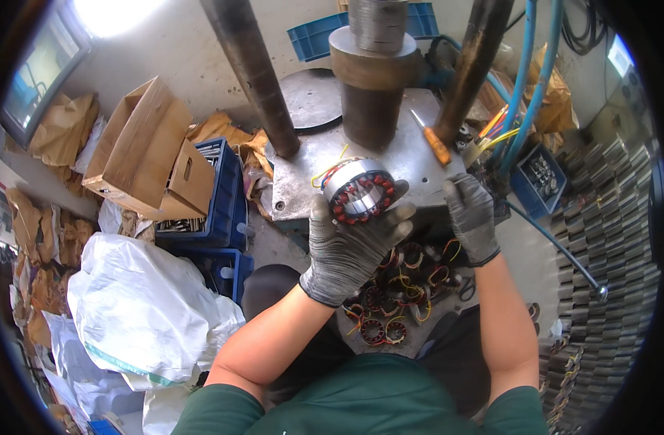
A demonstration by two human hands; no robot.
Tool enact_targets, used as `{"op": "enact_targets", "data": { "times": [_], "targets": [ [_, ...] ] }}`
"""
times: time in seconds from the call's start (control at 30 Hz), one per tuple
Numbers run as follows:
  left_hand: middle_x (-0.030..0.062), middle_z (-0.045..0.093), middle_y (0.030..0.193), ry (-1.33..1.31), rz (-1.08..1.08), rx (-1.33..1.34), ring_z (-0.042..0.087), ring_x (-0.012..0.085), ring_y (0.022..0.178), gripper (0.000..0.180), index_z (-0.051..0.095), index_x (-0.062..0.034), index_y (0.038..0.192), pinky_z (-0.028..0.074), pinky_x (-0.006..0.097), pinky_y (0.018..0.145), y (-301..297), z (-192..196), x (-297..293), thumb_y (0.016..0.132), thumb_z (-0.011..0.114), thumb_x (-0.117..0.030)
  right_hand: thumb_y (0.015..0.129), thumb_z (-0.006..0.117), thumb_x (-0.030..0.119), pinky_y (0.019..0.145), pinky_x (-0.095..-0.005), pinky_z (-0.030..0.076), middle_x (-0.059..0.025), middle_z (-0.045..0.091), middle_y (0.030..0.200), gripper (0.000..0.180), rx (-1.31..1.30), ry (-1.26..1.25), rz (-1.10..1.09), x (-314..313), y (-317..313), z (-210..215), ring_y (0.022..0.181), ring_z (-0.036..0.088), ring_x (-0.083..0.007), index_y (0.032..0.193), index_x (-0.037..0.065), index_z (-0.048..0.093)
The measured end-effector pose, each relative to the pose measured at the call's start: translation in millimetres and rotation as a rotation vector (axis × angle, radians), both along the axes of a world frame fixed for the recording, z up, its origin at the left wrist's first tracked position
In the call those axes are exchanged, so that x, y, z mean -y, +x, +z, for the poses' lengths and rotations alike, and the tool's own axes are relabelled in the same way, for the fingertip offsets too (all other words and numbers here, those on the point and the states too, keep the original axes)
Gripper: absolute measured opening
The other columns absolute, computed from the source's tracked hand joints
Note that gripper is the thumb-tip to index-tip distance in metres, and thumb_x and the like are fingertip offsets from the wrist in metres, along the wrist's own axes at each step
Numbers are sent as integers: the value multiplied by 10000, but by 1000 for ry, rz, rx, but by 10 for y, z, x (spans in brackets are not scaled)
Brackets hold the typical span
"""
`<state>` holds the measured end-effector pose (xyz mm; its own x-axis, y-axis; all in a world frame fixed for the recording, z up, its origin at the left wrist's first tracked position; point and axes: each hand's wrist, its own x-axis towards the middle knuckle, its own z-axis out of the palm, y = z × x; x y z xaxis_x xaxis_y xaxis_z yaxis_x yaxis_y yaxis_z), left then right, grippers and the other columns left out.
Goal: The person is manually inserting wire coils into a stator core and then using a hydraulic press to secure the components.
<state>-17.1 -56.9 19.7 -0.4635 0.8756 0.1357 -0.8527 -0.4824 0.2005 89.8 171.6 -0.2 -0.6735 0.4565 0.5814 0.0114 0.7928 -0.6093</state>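
A motor stator [359,190], a silver ring with red-tipped windings and yellow leads, is held over the front of the metal press table [303,181]. My gloved left hand [346,254] grips it from below and the near side, fingers and thumb around its rim. My gloved right hand [471,219] is at the table's right front corner with its fingers curled together. What those fingers hold, if anything, is hidden. Beyond it lies a screwdriver-like tool [436,145] with an orange handle. The thick press ram [374,94] stands on the table behind the stator.
Two dark steel columns [254,76] flank the ram. Below the table lie several wound stators [396,331] with coloured leads. Blue crates [230,188] and a white sack [147,304] stand at left. On the right are a metal lever [564,255] and stacked metal pieces [607,290].
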Motion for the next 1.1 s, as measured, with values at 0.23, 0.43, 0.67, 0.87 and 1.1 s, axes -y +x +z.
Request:
{"op": "enact_targets", "data": {
  "times": [0.23,0.43,0.67,0.87,1.1],
  "targets": [
    [213,589,1365,-35,-71,130,571,414,1274,1147,490,22,1440,458,551,1102,53,34,-19,771,605,-902,999,684,177,771,-326,567,-131,737,902,195,68,-326,40,159,200,160,815,715,-221,1019,-13,724],
    [209,603,1302,-100,-63,147,556,416,1285,1178,511,26,1416,437,552,1125,135,52,-70,744,581,-940,958,521,-33,859,-398,593,-182,719,1051,282,-512,-350,534,628,558,494,905,700,-230,1222,-15,620],
    [239,594,1317,-119,-93,143,551,454,1296,1232,476,43,1442,479,597,1108,189,-28,-199,725,579,-954,919,592,-41,814,-332,602,-130,749,1038,264,-160,-625,587,938,592,511,868,740,-192,1166,-5,679],
    [240,601,1339,-44,-201,129,545,459,1316,1228,463,37,1462,462,610,1121,202,-123,-236,743,554,-954,970,541,18,813,-319,586,-113,750,985,261,-66,-805,559,962,595,467,861,727,-170,1155,-14,723],
    [221,590,1415,-171,-178,226,550,427,1331,1211,490,11,1460,512,582,1068,227,-82,-245,749,517,-969,974,541,23,866,-333,577,-103,754,1043,236,-55,-909,729,916,643,492,886,698,-158,1133,-28,707]
  ]
}}
